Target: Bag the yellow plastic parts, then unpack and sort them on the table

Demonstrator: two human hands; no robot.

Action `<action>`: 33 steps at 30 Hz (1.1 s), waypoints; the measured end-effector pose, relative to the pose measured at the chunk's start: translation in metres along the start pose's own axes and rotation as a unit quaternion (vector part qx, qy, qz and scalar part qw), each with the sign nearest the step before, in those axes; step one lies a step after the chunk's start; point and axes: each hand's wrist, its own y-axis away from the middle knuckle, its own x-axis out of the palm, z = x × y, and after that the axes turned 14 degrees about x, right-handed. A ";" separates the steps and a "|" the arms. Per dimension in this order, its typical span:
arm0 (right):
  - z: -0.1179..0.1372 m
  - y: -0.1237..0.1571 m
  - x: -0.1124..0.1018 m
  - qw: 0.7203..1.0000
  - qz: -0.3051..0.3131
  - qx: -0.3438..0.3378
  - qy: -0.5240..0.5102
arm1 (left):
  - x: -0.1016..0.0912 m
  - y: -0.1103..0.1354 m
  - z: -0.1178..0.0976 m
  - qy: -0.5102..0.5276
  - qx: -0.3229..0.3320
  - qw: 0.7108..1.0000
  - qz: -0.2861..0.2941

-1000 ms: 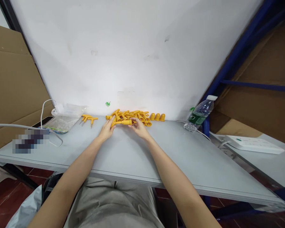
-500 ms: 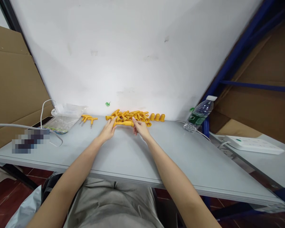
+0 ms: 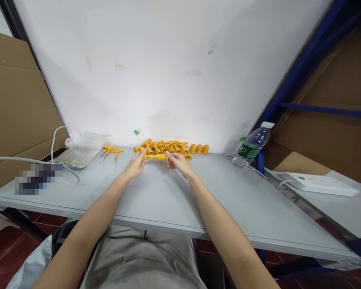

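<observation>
Between my two hands, level above the table, is a yellow plastic corkscrew (image 3: 156,157) with a ribbed shaft. My left hand (image 3: 136,164) is closed around its left end. The fingers of my right hand (image 3: 179,163) pinch its right end, where a cup-shaped part is mostly covered. Just behind lies a heap of yellow T-shaped handles and bell-shaped cups (image 3: 164,146). To the right of the heap, 3 yellow cups (image 3: 199,149) stand in a row. Off to the left lie 3 yellow T-handled corkscrews (image 3: 111,150) with bare metal spirals.
A clear plastic bag (image 3: 82,154) and a white cable (image 3: 52,144) lie on the left of the grey table (image 3: 168,196). A tilted water bottle (image 3: 252,146) rests at the right. Beyond it is a white power strip (image 3: 321,184). A white wall rises behind.
My right hand has shifted slightly left, with its fingers turned a little on the corkscrew's end. My left hand keeps its place.
</observation>
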 end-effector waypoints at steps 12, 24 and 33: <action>0.007 0.004 -0.002 0.998 -0.008 0.061 -0.028 | 0.003 -0.001 0.006 0.008 -0.016 1.000 -0.010; -0.002 -0.001 -0.006 0.998 0.049 0.007 -0.027 | -0.001 -0.003 0.006 0.007 -0.031 0.999 -0.035; 0.002 0.002 -0.002 0.998 0.029 0.020 -0.052 | -0.002 -0.004 0.003 0.008 -0.022 0.999 -0.034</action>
